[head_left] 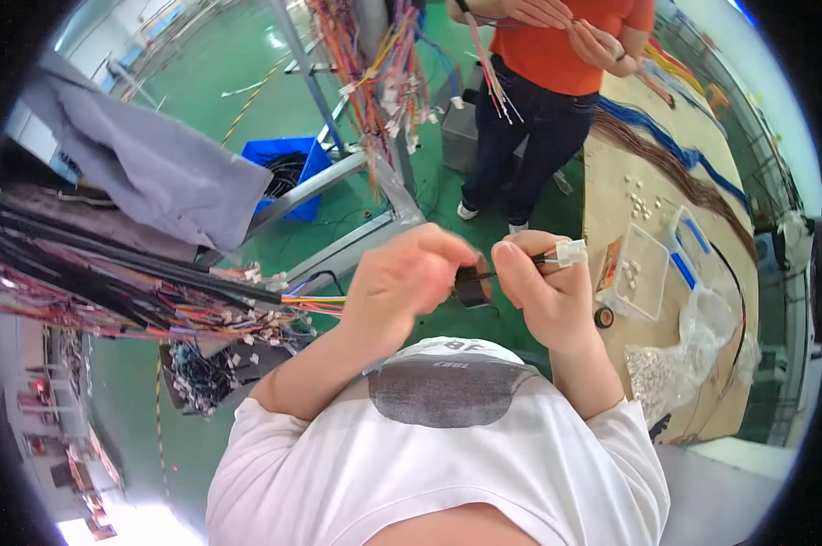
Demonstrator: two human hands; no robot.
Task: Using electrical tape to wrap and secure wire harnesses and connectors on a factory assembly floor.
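My left hand (pixel 411 278) is closed around a roll of black tape (pixel 471 288), held close in front of my chest. My right hand (pixel 543 287) pinches a short black-wrapped wire that ends in a small white plastic connector (pixel 570 252), which sticks out to the right of my thumb. The two hands nearly touch, with the tape roll between them. A bundle of coloured wires (pixel 312 300) runs from the left toward my left hand.
A wire harness (pixel 110 273) with many white connectors stretches across the left. A wooden workbench (pixel 611 182) on the right carries a clear tray (pixel 638 273), a plastic bag of white parts (pixel 688 359) and brown and blue cables. Another person in an orange shirt (pixel 556 45) stands ahead handling wires. A blue bin (pixel 288 168) sits on the green floor.
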